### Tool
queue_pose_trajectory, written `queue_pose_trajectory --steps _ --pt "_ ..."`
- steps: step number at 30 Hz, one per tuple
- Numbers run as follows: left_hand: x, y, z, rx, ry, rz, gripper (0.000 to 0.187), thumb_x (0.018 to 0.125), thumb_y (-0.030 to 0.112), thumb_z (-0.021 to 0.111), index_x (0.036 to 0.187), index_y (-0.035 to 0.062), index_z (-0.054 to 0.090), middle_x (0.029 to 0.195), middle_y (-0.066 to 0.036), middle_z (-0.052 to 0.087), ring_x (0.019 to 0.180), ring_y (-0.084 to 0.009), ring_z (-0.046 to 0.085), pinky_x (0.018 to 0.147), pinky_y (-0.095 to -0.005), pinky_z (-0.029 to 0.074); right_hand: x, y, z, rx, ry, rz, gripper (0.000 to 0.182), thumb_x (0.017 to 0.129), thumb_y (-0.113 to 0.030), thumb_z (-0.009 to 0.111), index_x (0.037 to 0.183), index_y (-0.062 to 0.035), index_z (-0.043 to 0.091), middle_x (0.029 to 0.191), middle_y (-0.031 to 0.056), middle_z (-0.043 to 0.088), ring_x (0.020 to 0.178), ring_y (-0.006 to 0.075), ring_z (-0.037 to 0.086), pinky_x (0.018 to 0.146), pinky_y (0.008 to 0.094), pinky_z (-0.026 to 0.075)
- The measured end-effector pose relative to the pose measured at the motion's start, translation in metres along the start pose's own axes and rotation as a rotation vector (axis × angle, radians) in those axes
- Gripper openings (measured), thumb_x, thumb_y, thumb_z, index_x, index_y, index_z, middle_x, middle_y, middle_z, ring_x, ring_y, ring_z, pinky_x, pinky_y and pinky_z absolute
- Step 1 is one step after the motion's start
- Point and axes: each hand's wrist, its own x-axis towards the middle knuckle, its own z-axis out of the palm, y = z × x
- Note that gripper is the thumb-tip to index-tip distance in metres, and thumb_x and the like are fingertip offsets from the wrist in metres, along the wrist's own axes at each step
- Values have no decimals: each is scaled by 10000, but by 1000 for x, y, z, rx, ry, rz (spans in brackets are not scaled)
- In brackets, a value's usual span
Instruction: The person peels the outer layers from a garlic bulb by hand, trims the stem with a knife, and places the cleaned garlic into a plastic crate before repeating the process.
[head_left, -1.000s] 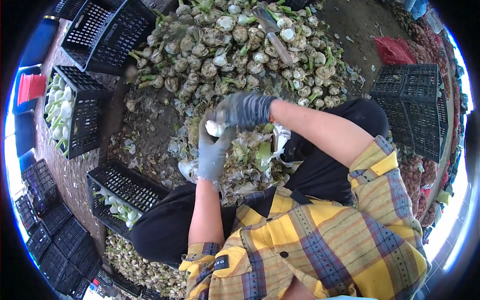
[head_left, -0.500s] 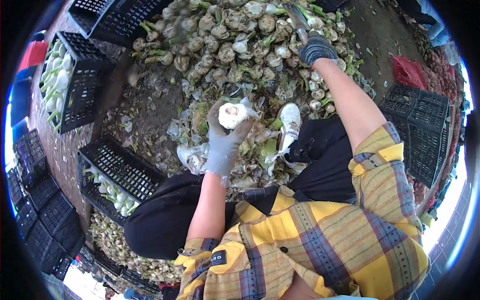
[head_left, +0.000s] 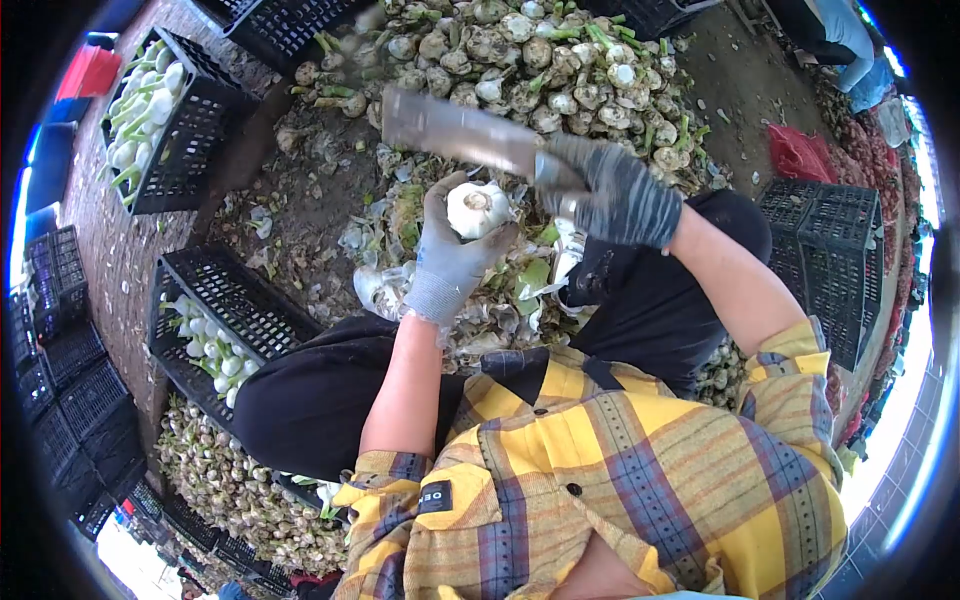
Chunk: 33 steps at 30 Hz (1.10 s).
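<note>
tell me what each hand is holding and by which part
The left hand cups a white bulb from below, fingers around its sides. The right hand grips a cleaver by its handle, blade over the bulb.

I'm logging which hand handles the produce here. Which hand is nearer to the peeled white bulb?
Left. The left hand grips the white bulb from below. The right hand sits just beside it, holding a cleaver whose blade passes above the bulb.
</note>
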Motion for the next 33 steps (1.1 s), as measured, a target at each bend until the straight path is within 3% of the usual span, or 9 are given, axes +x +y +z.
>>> queue_pose_trajectory --steps 4,5,8,9,10,11,14,26,33 --pt "-2 -25 -15 213 -15 214 752 668 50 764 1273 27 318 1099 -87 538 983 -168 556 837 -283 484 -22 -47 8 -8 -160 220 388 754 -222 679 1068 -21 567 734 80 612 664 142 565 663 295 491" --pt "-1 -37 -17 189 -60 224 762 664 46 764 1278 29 314 1098 -82 541 983 -168 557 841 -284 483 -28 -55 13 -190 -181 215 321 745 -222 683 994 -35 599 718 112 603 630 171 563 634 302 481" --pt "-13 -10 -17 468 -135 356 783 658 31 757 1296 51 304 1095 -73 534 984 -167 551 865 -292 473 -33 -52 22 -212 -249 111 332 733 -258 687 977 -44 614 708 134 601 617 235 584 611 321 476" --pt "-16 -5 -16 301 -128 291 789 660 45 762 1296 57 296 1096 -80 520 984 -166 544 865 -296 470 -34 -48 24 -253 -240 18 373 722 -298 684 993 -51 614 734 161 604 653 300 596 609 343 477" --pt "-18 -1 -15 134 -119 224 795 662 60 768 1295 63 288 1097 -88 506 983 -166 536 864 -301 467 -34 -48 24 -270 -259 36 375 722 -307 681 989 -52 615 738 163 605 662 305 599 611 350 478" --pt "-19 3 -16 252 -111 273 795 651 12 762 1289 61 291 1074 -74 515 939 -144 552 812 -269 491 -34 -50 24 -286 -278 53 377 723 -316 678 985 -52 616 742 164 607 672 310 603 612 357 478" --pt "-20 5 -15 22 -122 154 801 637 21 773 1281 60 297 1059 -74 521 937 -143 552 827 -271 485 -31 -58 23 -346 -312 68 379 723 -334 675 965 -48 616 736 162 604 674 317 601 606 366 477" --pt "-19 7 -14 248 -119 211 774 580 70 817 1230 76 399 1073 -69 545 971 -156 556 871 -289 477 -32 -49 21 -419 -321 42 395 722 -390 671 897 -41 611 714 157 582 661 337 586 592 388 470" --pt "-22 6 -15 317 -130 271 749 618 102 804 1230 77 374 1042 -62 554 925 -143 564 817 -279 479 -35 -42 18 -455 -313 18 364 714 -389 670 853 -58 610 696 142 573 650 332 583 581 384 469"
